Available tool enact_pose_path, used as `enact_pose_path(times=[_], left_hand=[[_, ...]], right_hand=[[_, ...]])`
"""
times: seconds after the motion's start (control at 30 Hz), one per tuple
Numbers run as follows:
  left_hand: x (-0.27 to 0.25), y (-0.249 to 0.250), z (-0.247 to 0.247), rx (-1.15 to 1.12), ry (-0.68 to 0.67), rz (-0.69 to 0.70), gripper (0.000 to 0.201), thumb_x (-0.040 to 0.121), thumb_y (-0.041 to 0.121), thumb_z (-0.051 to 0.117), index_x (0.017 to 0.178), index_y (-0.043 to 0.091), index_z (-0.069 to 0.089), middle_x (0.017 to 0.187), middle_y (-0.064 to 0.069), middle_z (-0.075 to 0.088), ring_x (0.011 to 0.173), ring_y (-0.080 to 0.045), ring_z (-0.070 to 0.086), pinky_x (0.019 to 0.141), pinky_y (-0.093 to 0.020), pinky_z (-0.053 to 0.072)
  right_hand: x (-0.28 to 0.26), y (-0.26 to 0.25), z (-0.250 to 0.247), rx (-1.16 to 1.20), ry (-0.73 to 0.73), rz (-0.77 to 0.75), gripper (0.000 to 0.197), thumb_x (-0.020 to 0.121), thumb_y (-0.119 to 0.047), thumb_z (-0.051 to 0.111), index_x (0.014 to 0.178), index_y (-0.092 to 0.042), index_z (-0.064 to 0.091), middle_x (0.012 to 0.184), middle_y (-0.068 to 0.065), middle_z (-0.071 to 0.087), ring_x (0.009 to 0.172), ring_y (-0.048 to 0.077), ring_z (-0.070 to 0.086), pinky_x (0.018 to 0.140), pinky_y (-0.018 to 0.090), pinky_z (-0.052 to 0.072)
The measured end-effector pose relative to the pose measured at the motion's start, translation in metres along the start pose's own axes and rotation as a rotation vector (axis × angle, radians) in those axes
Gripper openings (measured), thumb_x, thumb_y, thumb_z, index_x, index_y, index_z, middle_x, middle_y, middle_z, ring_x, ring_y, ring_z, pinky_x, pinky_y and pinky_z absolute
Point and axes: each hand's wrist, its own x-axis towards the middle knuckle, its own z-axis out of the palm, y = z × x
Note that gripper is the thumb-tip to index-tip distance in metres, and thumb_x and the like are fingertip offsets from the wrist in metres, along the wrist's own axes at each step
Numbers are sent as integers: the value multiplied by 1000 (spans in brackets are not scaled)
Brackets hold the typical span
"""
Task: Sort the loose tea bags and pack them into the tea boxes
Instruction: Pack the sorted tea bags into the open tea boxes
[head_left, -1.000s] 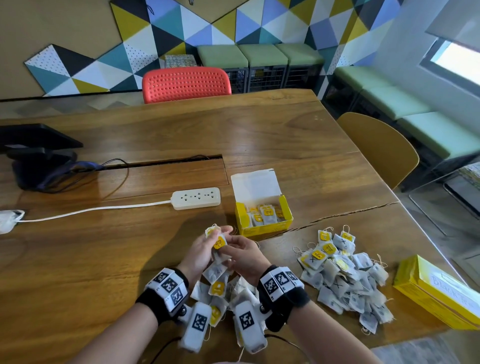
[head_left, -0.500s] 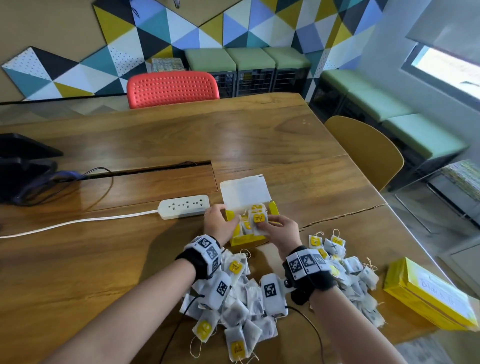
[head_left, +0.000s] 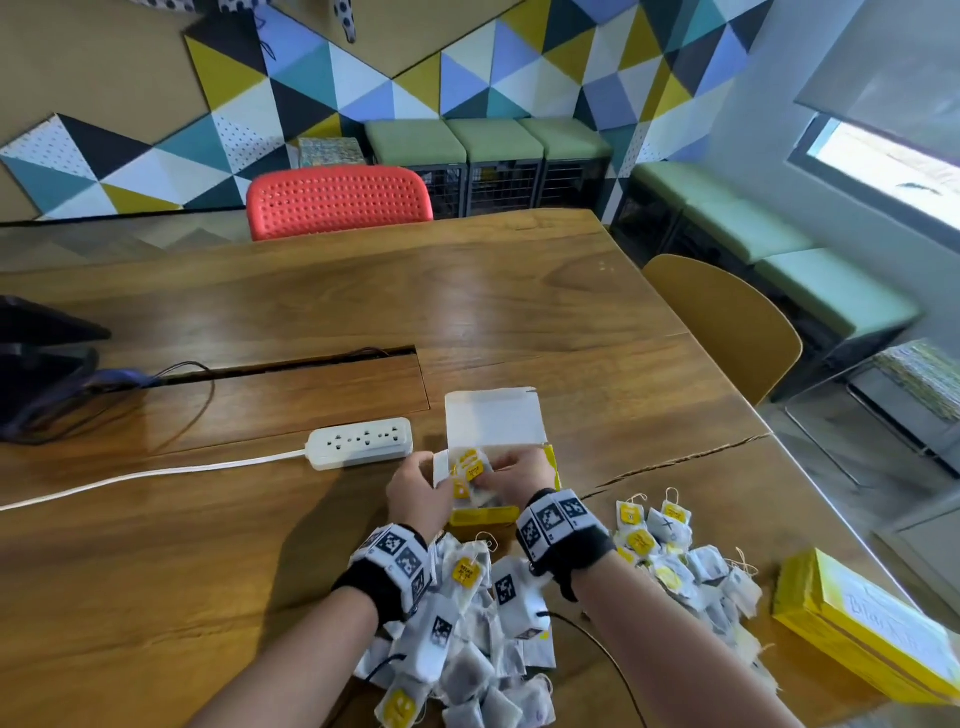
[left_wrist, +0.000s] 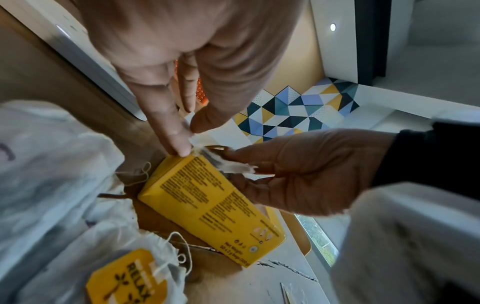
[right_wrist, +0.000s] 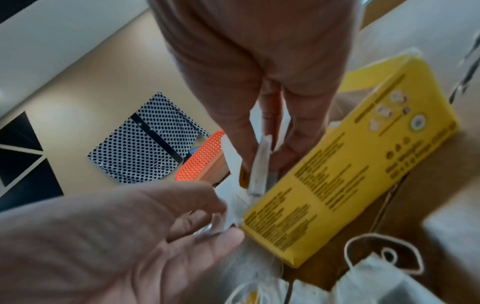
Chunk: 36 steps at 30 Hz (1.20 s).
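Observation:
An open yellow tea box (head_left: 483, 517) stands on the wooden table with its white lid (head_left: 491, 415) raised. Both hands are at its mouth. My left hand (head_left: 428, 470) pinches the edge of a white tea bag (left_wrist: 193, 139) at the box's near left corner (left_wrist: 213, 205). My right hand (head_left: 506, 467) pinches tea bags (right_wrist: 259, 164) upright between thumb and fingers over the box (right_wrist: 350, 174). Yellow-tagged bags (head_left: 470, 467) show inside. Two loose piles lie near me, one under my wrists (head_left: 467, 649) and one to the right (head_left: 675, 561).
A second yellow tea box (head_left: 852, 639), closed, lies at the table's right edge. A white power strip (head_left: 361, 441) with its cord sits left of the open box. A dark object (head_left: 36, 374) stands far left. A yellow chair (head_left: 727, 322) is beside the table.
A second ago both hands held tea bags above the near pile. They carried them forward to the open box and now hold them at its mouth.

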Motion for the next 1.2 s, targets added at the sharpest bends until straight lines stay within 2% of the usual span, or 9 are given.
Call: enact_pose_path(times=[0.13,0.27,0.43,0.67,0.73,0.83,0.9,1.07,1.2], left_hand=[[-4,-1,-1,-75,23,-34,36,81,10,65,117,7,63,113,-9,69,106,-24,62,85,-23,43],[-9,0,-1,-132,37,-84,39,82,11,68,119,6,60,114,-10,68,107,-23,62,84,-22,41],[-14,2,-2,-161,54,-103,37,83,10,67,118,6,58,112,-9,67,103,-23,62,81,-22,43],[-19,2,-4,-209,45,-114,37,84,9,67,119,6,56,110,-7,67,94,-18,60,79,-22,44],[-19,-1,-9,-206,4,-84,35,84,10,68,118,7,58,109,-5,66,89,-14,60,78,-20,46],[-20,-13,-19,-167,-70,-30,26,85,12,66,110,13,62,102,1,66,91,-13,62,82,-22,48],[-24,-27,-25,-111,-111,29,17,86,13,64,102,17,65,96,6,65,92,-11,63,83,-20,47],[-45,-63,-33,66,-199,276,14,85,11,65,88,25,64,96,8,66,80,-3,61,64,-1,38],[-55,-82,-31,292,-296,432,32,80,16,72,111,24,65,122,5,53,113,-15,51,94,-21,39]], right_hand=[[1,-3,15,-83,-2,44,21,80,-31,75,86,-11,74,87,6,73,82,18,69,71,27,56],[-2,-3,22,-152,69,25,19,86,-24,69,80,-6,74,59,-2,58,64,14,56,64,25,49],[-3,1,28,-316,107,-89,16,82,-19,68,86,-4,72,89,13,71,86,26,66,70,30,54],[-8,8,26,-391,86,-230,27,74,-17,78,94,-3,67,89,11,69,87,23,61,78,34,51],[-9,11,22,-367,115,-288,24,74,-15,76,92,-5,64,90,9,66,85,22,59,73,30,49],[-19,27,13,-229,232,-414,18,79,-13,72,89,-14,57,91,1,55,77,17,56,61,11,35],[-35,46,9,-120,321,-456,13,83,-13,69,93,-12,60,92,-1,55,74,14,57,61,6,34],[-63,109,25,-134,263,-317,9,85,-19,66,93,-17,66,92,1,60,80,18,63,74,30,52],[-74,112,40,-280,98,-341,26,86,-27,66,108,-15,65,104,2,57,94,20,58,81,21,42]])
